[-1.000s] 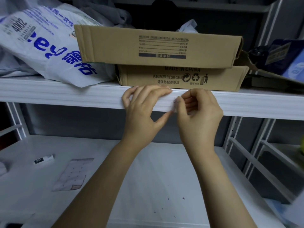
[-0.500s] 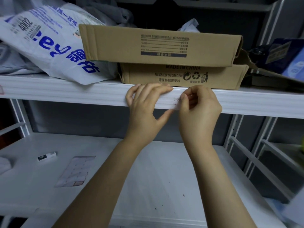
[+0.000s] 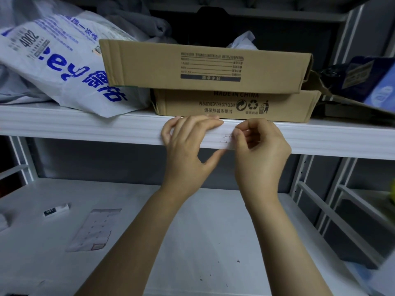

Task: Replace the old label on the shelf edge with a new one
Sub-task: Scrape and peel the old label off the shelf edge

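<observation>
Up and well to the left of our left hand, a white plastic bag [image 3: 64, 67] with blue print slumped on the upper shelf. Below it, down on the lower shelf [image 3: 192, 242] and far to the left of our forearms, a small white stick [image 3: 56, 210] marked 031 lay flat. Nearer our left forearm was a pale label sheet [image 3: 94, 229], with one red-framed rectangle at its near right corner.

The white shelf edge [image 3: 85, 129] ran across at the level of both hands. Our left hand [image 3: 188, 150] was spread against it: the fingers lay straight and flat over the front face, with their tips at the top lip. The thumb reached out under the edge toward the other hand.

Straight above our knuckles two cardboard boxes [image 3: 203, 67] sat stacked, the upper one overhanging to the left.

The label [image 3: 224, 141] was stuck on the shelf edge in the gap between our hands, white on white, with a few dark specks on it. Our right hand [image 3: 260, 154] was curled, its thumb and forefinger nipped together on the right end of the label. We could not tell how much of that end had lifted from the shelf.

Up and to the right of that hand, a dark blue package [image 3: 363, 75] leaned on the upper shelf.
</observation>
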